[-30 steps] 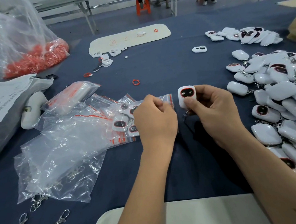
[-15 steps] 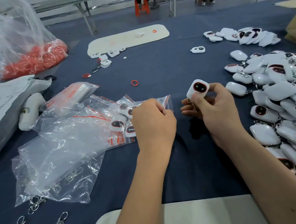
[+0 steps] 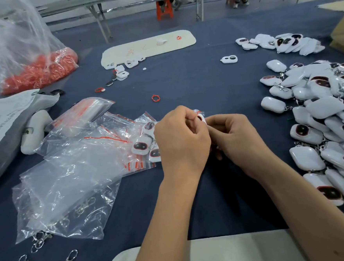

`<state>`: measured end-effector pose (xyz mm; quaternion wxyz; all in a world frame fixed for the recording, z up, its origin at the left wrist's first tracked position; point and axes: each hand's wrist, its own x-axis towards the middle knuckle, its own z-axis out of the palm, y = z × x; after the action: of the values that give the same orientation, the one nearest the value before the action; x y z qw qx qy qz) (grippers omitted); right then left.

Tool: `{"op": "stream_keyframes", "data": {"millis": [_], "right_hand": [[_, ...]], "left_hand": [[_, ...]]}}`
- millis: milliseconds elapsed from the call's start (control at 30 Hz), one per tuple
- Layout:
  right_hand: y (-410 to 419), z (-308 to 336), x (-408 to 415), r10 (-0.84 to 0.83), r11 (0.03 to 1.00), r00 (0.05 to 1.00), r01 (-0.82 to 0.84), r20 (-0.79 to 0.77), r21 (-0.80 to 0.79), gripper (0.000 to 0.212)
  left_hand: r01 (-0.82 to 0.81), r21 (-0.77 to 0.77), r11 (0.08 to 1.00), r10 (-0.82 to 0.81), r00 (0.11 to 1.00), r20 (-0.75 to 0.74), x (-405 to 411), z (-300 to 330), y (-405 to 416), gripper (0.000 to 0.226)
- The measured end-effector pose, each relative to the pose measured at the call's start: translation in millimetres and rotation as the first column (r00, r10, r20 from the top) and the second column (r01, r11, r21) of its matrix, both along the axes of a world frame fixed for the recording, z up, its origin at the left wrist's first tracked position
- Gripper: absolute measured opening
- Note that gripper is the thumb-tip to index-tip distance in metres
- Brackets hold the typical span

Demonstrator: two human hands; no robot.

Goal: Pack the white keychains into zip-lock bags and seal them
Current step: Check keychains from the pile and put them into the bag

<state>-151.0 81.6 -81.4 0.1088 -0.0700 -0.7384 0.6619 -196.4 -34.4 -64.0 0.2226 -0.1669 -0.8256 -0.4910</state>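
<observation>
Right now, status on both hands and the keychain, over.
Left hand pinching zip-lock bag mouth. Right hand gripping white keychain, feeding it in. Bag unsealed. Nothing in the way.

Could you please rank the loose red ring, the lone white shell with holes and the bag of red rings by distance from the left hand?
From the left hand:
1. Loose red ring, just beyond.
2. White shell with holes, far right.
3. Clear bag of red rings, far left.

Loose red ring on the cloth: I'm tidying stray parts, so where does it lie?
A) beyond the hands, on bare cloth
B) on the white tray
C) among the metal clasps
A: the loose red ring lies alone on the blue cloth, beyond both hands.
</observation>
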Motion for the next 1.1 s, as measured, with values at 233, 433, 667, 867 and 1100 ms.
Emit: {"op": "stream_keyframes", "data": {"millis": [233,433,667,867,1100], "right_hand": [[1.2,-2.5,-3.9,-0.092,0.989,0.996,0.094,0.018,-0.110,0.013],[-5.4,-4.5,-0.8,-0.036,0.997,0.998,0.040,-0.054,0.069,0.044],[-7.1,-1.4,-1.9,0.065,0.976,0.998,-0.064,0.000,0.207,0.050],[12.9,-0.1,5.1,-0.570,0.568,0.774,0.614,-0.276,0.549,0.031],[35.4,-3.5,6.7,-0.616,0.398,0.780,0.190,0.108,0.897,0.063]], "left_hand": [[-0.017,0.059,0.998,0.017,1.000,0.007,0.0,0.8,-0.2,0.011],[-0.023,0.125,0.992,0.023,1.000,0.007,-1.2,0.9,1.2,0.012],[-0.002,0.140,0.990,-0.002,1.000,0.026,-0.4,0.1,3.1,0.015],[0.130,0.042,0.991,-0.136,0.976,0.170,-1.3,-10.0,6.4,0.016],[0.347,-0.150,0.926,-0.317,0.929,0.193,8.3,-17.1,13.7,0.010]]}}
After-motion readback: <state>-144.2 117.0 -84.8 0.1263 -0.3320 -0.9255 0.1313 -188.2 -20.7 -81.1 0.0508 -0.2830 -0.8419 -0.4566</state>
